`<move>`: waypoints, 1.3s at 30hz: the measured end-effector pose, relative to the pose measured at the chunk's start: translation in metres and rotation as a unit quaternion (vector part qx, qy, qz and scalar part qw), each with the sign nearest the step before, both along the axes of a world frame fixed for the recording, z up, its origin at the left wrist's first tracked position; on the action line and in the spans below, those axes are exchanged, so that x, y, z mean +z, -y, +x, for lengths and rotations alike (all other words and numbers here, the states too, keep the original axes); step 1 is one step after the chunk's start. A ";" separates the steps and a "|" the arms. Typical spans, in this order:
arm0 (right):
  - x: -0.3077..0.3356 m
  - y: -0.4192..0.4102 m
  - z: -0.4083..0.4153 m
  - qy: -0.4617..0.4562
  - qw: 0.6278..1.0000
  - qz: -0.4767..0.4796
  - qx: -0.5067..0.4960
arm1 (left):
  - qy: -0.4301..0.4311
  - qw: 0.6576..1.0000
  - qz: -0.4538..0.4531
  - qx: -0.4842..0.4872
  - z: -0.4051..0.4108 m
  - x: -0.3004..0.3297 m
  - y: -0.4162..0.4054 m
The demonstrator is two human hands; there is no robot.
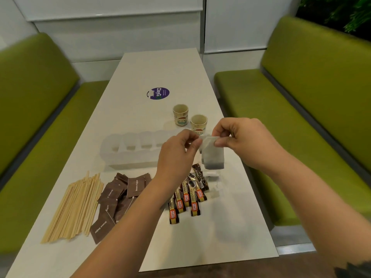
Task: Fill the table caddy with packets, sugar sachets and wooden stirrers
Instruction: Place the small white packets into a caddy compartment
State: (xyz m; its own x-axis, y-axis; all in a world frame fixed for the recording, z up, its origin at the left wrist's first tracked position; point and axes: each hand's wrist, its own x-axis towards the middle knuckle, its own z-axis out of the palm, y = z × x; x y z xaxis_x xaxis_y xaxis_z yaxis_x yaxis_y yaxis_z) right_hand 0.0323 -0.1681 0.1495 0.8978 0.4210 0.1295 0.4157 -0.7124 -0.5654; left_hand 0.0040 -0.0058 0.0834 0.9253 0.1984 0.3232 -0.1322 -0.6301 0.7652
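Both hands hold a tea bag (212, 155) up over the table, its dark leaves sunk to the bottom. My left hand (176, 155) pinches its top left corner and my right hand (243, 141) pinches the top right. Behind the hands stands the white table caddy (128, 151) with several compartments; its right end is hidden by my hands. On the table in front lie wooden stirrers (74, 207) at the left, brown sugar sachets (118, 197) in the middle and coffee granule packets (186, 197) at the right. More tea bags (212, 177) lie just below the held one.
Two small paper cups (180, 114) (198, 122) stand behind the caddy. A round purple sticker (158, 93) sits further back on the white table (230, 227). Green bench seats (301, 117) flank the table on both sides.
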 end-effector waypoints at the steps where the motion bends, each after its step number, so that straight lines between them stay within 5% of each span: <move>1: -0.003 -0.002 0.002 0.003 1.000 -0.005 -0.003 | 0.004 1.000 -0.007 -0.005 -0.001 0.002 0.001; 27: 0.029 -0.122 0.108 0.075 0.997 -0.002 -0.034 | -0.054 0.994 0.024 -0.091 0.094 0.047 -0.110; 39: -0.069 -0.127 0.130 -0.041 0.995 -0.049 -0.075 | -0.162 0.975 0.100 -0.117 0.119 -0.036 -0.117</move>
State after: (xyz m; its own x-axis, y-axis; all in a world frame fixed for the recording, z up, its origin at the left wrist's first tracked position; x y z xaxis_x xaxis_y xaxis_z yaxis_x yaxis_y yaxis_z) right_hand 0.1628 -0.0413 0.0806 0.9575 0.2880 0.0174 0.2549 -0.8163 -0.5183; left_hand 0.1227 0.1113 0.0475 0.9976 -0.0671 0.0174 -0.0620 -0.7529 0.6552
